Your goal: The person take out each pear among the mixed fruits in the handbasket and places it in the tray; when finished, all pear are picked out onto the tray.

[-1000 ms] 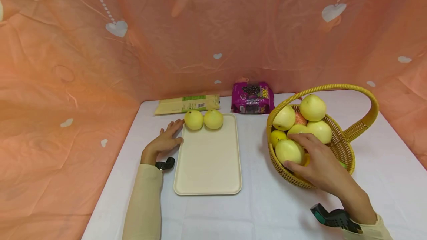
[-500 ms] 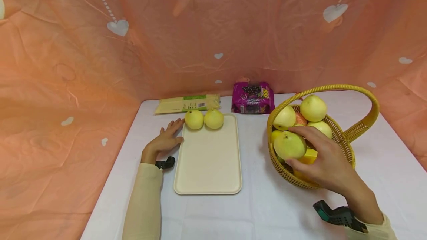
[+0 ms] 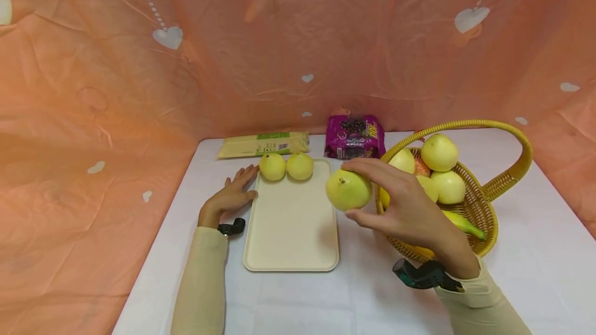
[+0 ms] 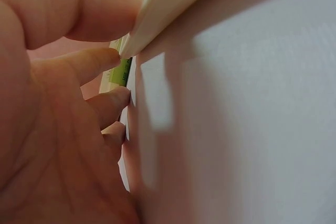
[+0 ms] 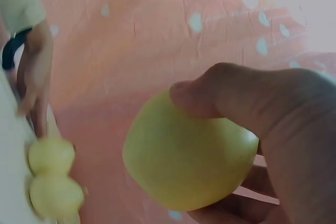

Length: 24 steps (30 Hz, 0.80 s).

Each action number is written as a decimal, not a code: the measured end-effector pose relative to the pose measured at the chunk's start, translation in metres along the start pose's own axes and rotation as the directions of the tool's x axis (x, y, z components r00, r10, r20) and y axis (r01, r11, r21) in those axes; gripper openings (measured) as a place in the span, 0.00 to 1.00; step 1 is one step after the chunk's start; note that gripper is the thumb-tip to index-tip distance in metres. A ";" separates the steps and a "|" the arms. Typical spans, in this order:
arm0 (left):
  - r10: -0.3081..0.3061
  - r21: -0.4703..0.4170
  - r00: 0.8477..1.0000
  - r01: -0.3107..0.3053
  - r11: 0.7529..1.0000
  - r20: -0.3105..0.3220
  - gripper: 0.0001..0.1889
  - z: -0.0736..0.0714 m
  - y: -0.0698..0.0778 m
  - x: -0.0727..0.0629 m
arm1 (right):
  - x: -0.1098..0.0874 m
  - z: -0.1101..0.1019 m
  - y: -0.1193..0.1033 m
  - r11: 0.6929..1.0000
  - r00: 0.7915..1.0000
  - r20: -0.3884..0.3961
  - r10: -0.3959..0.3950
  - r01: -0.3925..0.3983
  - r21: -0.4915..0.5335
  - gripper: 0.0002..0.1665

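Note:
My right hand [image 3: 410, 206] pinches a round, pale yellow-green pear [image 3: 346, 190] between thumb and fingers. It holds the pear in the air, overlapping the right edge of a cream rectangular tray [image 3: 293, 231] in the head view. From the right wrist, the thumb lies across the top of the pear [image 5: 189, 156]. My left hand [image 3: 230, 198] rests at the tray's upper left side, fingers extended. In the left wrist view, its thumb tip is right at the tray rim [image 4: 157, 14]. Two similar pears [image 3: 272, 167] sit side by side at the tray's far end.
A wicker basket [image 3: 489, 226] with a tall arched handle stands at the right. Inside are more pears [image 3: 448, 187], a reddish fruit [image 3: 421, 167] and a banana [image 3: 463, 224]. Behind the tray lie a flat pale yellow packet [image 3: 263, 145] and a purple packet [image 3: 355, 137].
My right hand has lifted the pear out of the basket and carried it left toward the tray. A banana now shows in the basket. The left hand stays put.

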State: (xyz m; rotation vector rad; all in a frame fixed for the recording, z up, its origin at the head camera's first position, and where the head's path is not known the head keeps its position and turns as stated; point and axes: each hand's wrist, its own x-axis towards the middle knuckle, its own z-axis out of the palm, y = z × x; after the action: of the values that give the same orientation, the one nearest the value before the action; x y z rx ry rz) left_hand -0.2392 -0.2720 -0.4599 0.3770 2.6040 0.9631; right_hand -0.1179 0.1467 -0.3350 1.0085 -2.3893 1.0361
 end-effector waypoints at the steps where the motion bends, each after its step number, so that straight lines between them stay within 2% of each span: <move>1: -0.002 0.002 1.000 0.002 1.000 0.000 0.43 0.000 0.000 0.000 | 0.005 0.005 -0.002 1.000 1.000 0.006 -0.004 0.004 0.016 0.46; 8: -0.026 0.004 1.000 0.026 1.000 0.001 0.43 0.001 0.003 -0.001 | 0.034 0.043 -0.006 0.988 0.999 0.045 -0.022 0.015 0.157 0.44; 18: -0.064 -0.007 0.998 0.064 0.998 0.009 0.44 0.001 0.005 0.000 | 0.058 0.090 0.002 0.970 0.998 0.062 -0.012 -0.004 0.244 0.43; 24: -0.041 -0.003 0.999 0.041 0.999 -0.002 0.43 0.001 0.002 0.000 | 0.069 0.116 0.008 0.944 0.994 0.104 0.029 -0.062 0.325 0.42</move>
State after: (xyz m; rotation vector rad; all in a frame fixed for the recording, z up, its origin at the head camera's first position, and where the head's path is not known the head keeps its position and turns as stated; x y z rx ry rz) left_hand -0.2389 -0.2697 -0.4590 0.3204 2.6015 0.9539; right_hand -0.1749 0.0319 -0.3788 1.1409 -2.3753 1.4704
